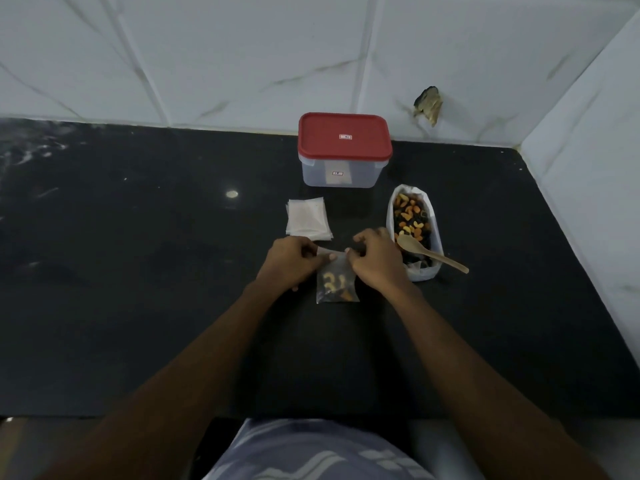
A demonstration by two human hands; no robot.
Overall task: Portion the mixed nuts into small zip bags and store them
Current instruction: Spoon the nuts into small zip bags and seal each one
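1. In the head view, a dark counter point(138, 289) is seen from above. White wall tiles point(242, 64) are seen behind its back edge and along its right edge.
2. A small zip bag point(337, 287) is held on the counter, about halfway between the left and right edges. Some nuts are seen in its bottom part.
3. The top of the small zip bag is pinched on its left side by the left hand point(289, 263). The fingers are curled on the top strip.
4. The top right end of the same bag is pinched by the right hand point(375, 259). Its fingers are curled too.
5. A pile of empty zip bags point(308, 220) is laid flat just behind the left hand, toward the back edge.
6. An open white pouch point(424, 271) is set just beside the right hand, on the side of the right edge. It is filled with mixed nuts point(412, 216).
7. A wooden spoon point(433, 256) is laid in the pouch. Its round end is on the nuts, and its handle is stuck out over the rim toward the right edge.
8. A clear box point(341, 174) is placed near the back edge, behind the pile and the pouch. It is covered by a red lid point(344, 143).
9. A broken spot point(428, 103) is seen in the wall tiles above the back edge, to the right of the box.
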